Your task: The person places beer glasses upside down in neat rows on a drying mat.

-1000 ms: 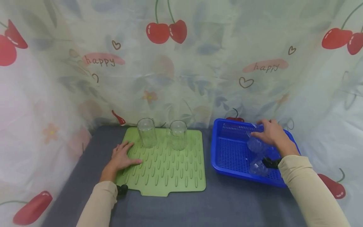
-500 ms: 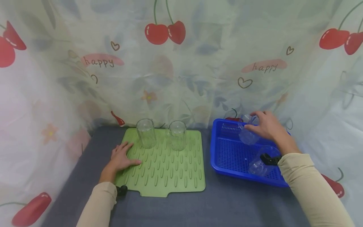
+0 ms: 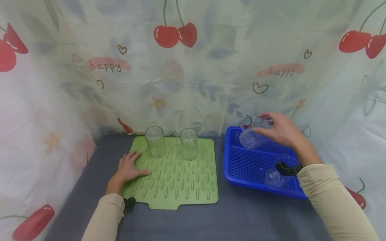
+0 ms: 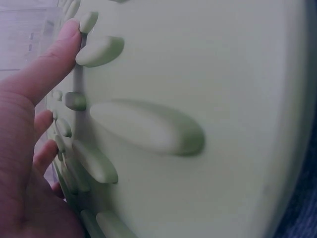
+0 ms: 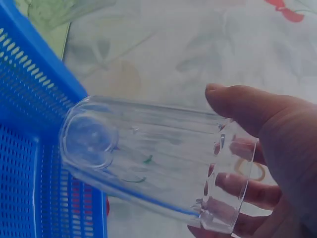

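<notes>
My right hand (image 3: 280, 130) grips a clear glass mug (image 3: 252, 136) near its rim, tilted above the back of the blue basket (image 3: 241, 182). In the right wrist view the thumb and fingers wrap the rim end of the mug (image 5: 143, 153), its base toward the basket. Another clear glass (image 3: 275, 175) lies in the basket's right part, partly hidden by the wrist strap. With fingers spread, my left hand (image 3: 129, 167) rests on the left edge of the green ridged mat (image 3: 187, 182). Two glass mugs, the left (image 3: 156, 144) and the right (image 3: 189, 145), stand at the mat's back.
The mat and basket lie on a dark grey table (image 3: 235, 214). A patterned curtain (image 3: 205, 93) with cherries closes off the back and both sides. Between mat and basket runs a narrow strip of tabletop.
My right hand has raised the glass mug out of the basket's right side and shifted it leftward. My left hand stays on the mat.
</notes>
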Demonstrator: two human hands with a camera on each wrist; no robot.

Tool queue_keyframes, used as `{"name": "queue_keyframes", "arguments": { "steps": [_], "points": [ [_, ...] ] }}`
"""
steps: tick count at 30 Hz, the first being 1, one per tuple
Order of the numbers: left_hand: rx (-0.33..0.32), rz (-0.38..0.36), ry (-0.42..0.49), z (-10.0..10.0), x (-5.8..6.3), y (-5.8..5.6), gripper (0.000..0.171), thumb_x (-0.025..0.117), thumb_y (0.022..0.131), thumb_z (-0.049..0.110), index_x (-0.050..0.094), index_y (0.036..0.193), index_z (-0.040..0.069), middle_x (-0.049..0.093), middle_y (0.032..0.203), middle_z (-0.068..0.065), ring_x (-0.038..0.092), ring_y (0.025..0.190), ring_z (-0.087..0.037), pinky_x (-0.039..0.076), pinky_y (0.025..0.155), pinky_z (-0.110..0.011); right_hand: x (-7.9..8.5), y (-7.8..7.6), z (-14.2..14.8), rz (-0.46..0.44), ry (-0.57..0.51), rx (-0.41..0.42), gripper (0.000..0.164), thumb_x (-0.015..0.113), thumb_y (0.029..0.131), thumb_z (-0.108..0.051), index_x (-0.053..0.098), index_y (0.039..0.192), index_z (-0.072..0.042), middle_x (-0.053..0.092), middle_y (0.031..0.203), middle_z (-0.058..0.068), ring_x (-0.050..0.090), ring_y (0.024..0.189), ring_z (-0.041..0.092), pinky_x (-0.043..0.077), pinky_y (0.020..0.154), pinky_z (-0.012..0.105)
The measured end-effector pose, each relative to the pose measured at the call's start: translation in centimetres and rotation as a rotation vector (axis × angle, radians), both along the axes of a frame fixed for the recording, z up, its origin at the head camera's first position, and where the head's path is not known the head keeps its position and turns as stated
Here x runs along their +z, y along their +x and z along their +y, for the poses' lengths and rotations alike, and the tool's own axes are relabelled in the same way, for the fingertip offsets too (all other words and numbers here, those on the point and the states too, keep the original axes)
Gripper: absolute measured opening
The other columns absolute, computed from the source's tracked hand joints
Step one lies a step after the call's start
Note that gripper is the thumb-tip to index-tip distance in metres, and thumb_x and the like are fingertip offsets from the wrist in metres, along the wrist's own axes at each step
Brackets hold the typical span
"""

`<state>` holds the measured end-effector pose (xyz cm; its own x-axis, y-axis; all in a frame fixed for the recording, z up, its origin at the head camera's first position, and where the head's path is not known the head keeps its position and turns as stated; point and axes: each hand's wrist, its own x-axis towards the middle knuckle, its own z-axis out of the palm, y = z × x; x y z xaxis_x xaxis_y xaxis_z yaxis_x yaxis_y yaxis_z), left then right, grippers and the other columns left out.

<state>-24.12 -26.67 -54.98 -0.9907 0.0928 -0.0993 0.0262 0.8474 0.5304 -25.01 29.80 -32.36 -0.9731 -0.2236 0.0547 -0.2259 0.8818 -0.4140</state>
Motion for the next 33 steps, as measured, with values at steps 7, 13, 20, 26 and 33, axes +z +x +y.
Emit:
{"name": "queue_keyframes", "arguments": {
  "steps": [7,13,20,26,33],
  "points": [
    [0.004,-0.001,-0.009,0.0,0.1,0.1,0.109,0.084,0.076,0.059,0.033,0.16,0.009,0.016,0.169,-0.023,0.005,0.151,-0.06,0.014,0.116,-0.079,0.1,0.6,-0.8,0.028,-0.166,-0.032,0.071,0.069,0.093,-0.055,0.051,0.146,-0.01,0.05,0.151,0.02,0.055,0.134,0.045,0.048,0.103,0.061],
    [0.003,-0.004,0.003,0.0,0.0,0.1,0.11,0.084,0.076,0.059,0.033,0.16,0.01,0.015,0.169,-0.023,0.004,0.152,-0.059,0.013,0.116,-0.079,-0.4,1.1,-1.5,-0.031,-0.331,-0.061,0.071,0.069,0.092,-0.056,0.048,0.148,-0.017,0.044,0.157,0.015,0.049,0.14,0.043,0.05,0.102,0.063],
    [-0.005,0.005,0.004,-0.2,-0.4,-0.1,0.112,0.084,0.075,0.06,0.033,0.16,0.009,0.016,0.168,-0.024,0.005,0.151,-0.061,0.014,0.114,-0.08,-1.7,0.9,-2.4,-0.085,-0.484,-0.042,0.07,0.071,0.094,-0.048,0.045,0.152,-0.016,0.039,0.158,0.021,0.045,0.143,0.045,0.047,0.106,0.063],
    [-0.003,0.008,-0.008,-0.2,-0.3,-0.1,0.11,0.084,0.076,0.059,0.034,0.16,0.009,0.016,0.168,-0.024,0.005,0.151,-0.06,0.014,0.115,-0.08,-3.0,0.7,-3.6,-0.137,-0.606,-0.014,0.067,0.069,0.098,-0.039,0.042,0.154,-0.014,0.039,0.157,0.018,0.051,0.136,0.035,0.052,0.103,0.046],
    [-0.006,0.018,-0.015,-0.1,-0.2,-0.1,0.109,0.084,0.076,0.059,0.034,0.159,0.008,0.017,0.168,-0.025,0.006,0.151,-0.061,0.014,0.116,-0.079,-5.0,0.1,-5.1,-0.22,-0.726,0.011,0.062,0.069,0.099,-0.035,0.044,0.152,-0.014,0.042,0.153,0.015,0.057,0.126,0.026,0.054,0.088,0.024]
  ]
}}
